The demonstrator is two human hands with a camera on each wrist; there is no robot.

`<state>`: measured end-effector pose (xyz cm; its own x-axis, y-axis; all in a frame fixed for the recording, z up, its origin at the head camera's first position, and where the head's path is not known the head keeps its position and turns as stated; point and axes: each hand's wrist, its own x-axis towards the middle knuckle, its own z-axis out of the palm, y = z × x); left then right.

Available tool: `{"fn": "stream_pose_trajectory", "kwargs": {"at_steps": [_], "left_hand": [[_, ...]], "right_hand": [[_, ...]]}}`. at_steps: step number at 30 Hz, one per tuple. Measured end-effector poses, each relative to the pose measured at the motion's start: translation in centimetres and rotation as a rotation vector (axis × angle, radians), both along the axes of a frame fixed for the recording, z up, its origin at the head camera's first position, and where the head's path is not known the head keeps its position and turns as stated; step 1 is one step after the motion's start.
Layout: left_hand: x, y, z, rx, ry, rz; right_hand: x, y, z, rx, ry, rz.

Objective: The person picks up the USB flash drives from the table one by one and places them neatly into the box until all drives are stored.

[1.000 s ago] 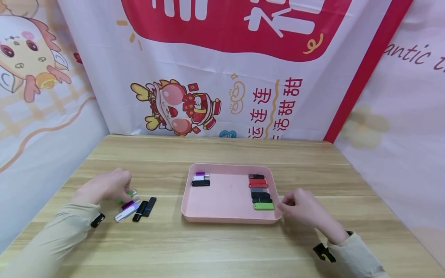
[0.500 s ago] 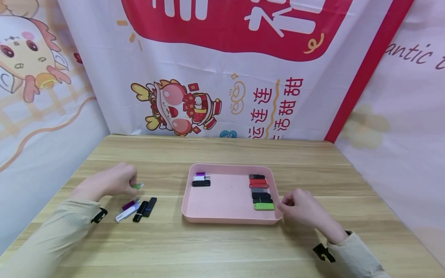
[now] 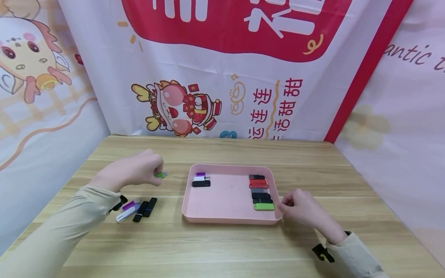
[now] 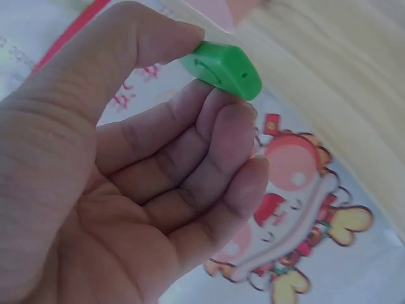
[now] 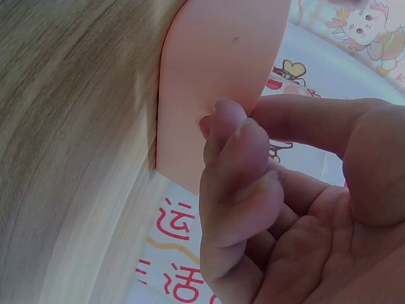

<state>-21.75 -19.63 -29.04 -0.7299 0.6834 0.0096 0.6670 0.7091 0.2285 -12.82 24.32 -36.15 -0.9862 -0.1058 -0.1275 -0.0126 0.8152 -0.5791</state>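
Note:
My left hand (image 3: pixel 139 170) is above the table, left of the pink tray (image 3: pixel 229 221), pinching a green USB flash drive (image 3: pixel 161 175) between thumb and fingers. In the left wrist view, the green drive's (image 4: pixel 231 66) rounded end sticks out past the fingertips. My right hand (image 3: pixel 300 206) is at the tray's right wall and holds its edge with curled fingers; the right wrist view has the fingertips against the pink wall (image 5: pixel 215 69). Inside the tray, a purple-and-white drive (image 3: pixel 201 177) and a black drive (image 3: pixel 201 183) lie at the left. A column of several drives, ending in a green one (image 3: pixel 264 207), lies at the right.
On the table left of the tray lie a purple drive (image 3: pixel 130 204), a white drive (image 3: pixel 127 213) and two black drives (image 3: pixel 140 211) side by side. A printed cloth (image 3: pixel 229 58) hangs behind the wooden table (image 3: pixel 222 251).
My left hand has lifted the green flash drive from the loose group and carried it right and away, toward the tray. My right hand has stayed at the tray's edge.

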Motion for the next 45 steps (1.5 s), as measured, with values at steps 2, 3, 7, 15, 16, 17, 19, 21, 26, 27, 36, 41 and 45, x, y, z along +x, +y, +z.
{"fn": "stream_pose_trajectory", "kwargs": {"at_steps": [2,3,7,15,16,17,19,21,26,27,36,41,45], "left_hand": [[0.2,1.0,0.5,-0.016,-0.011,0.005],[0.3,1.5,0.8,-0.024,-0.017,0.008],[0.5,3.5,1.6,-0.070,-0.016,-0.004],[-0.1,6.6,1.5,-0.141,0.034,-0.091],[-0.2,6.9,1.4,-0.147,0.035,-0.102],[-0.3,7.2,1.3,-0.156,0.027,-0.107],[-0.5,7.8,1.2,-0.181,0.014,-0.116],[-0.6,8.3,1.0,-0.212,0.003,-0.121],[-1.2,9.5,-0.1,-0.266,0.011,-0.155],[-1.3,9.8,-0.4,-0.274,0.017,-0.161],[-2.1,11.3,-2.2,-0.317,0.055,-0.170],[-2.4,11.5,-3.2,-0.356,0.090,-0.173],[-2.6,11.6,-4.1,-0.368,0.123,-0.207]], "right_hand": [[0.0,0.0,0.0,0.002,0.001,0.002],[0.0,0.0,0.0,0.002,0.002,0.004],[0.0,0.0,0.0,0.000,0.005,0.006],[0.0,0.1,0.0,0.001,-0.004,0.002],[0.0,0.1,0.0,0.002,-0.005,0.003],[0.0,0.1,0.0,0.004,-0.006,0.004],[0.0,0.1,0.0,0.007,-0.006,0.010],[0.0,0.1,0.1,0.012,-0.004,0.019],[0.0,0.0,0.2,0.021,-0.003,0.031],[0.0,0.0,0.2,0.024,-0.003,0.030],[0.0,0.0,0.0,0.074,0.015,0.057],[0.0,0.0,0.0,0.095,0.044,0.083],[0.0,0.1,-0.1,0.107,0.059,0.095]]}}
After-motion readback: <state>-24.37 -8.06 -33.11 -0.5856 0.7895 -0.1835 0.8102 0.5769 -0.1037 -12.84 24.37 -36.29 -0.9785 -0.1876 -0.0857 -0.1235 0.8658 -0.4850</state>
